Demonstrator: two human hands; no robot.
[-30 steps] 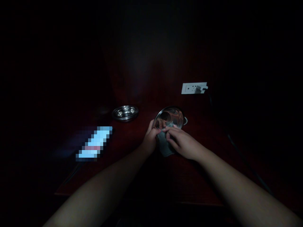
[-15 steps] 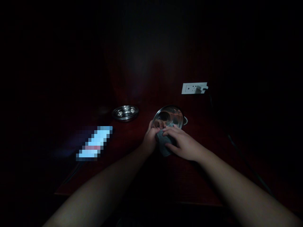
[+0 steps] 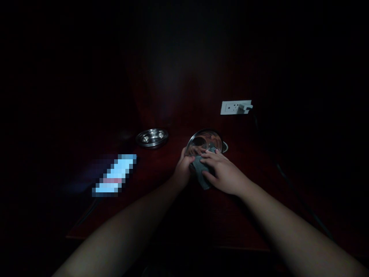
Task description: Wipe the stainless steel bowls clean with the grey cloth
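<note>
Head view, lead inspector: Report the state of each grip.

Second inspector: Left hand (image 3: 182,169) holds the metal vessel (image 3: 205,141) by its left side, thumb at the near rim. Right hand (image 3: 226,172) lies over the grey cloth (image 3: 201,171), fingers extended; I cannot tell whether they pinch it.

Lead inspector: Position of vessel and cloth?

Second inspector: Vessel tilted, mouth toward the person, a loop handle (image 3: 225,147) at its right. Cloth passes over the near rim, partly inside, its lower end hanging outside.

Lead inspector: Surroundings?

Second inspector: On the dark red surface (image 3: 161,167), a shiny metal dish (image 3: 152,137) stands left of the vessel; nearer, a lit, pixelated screen (image 3: 115,175). Behind, to the right, a white socket plate (image 3: 229,108) carries a plug (image 3: 246,109).
</note>
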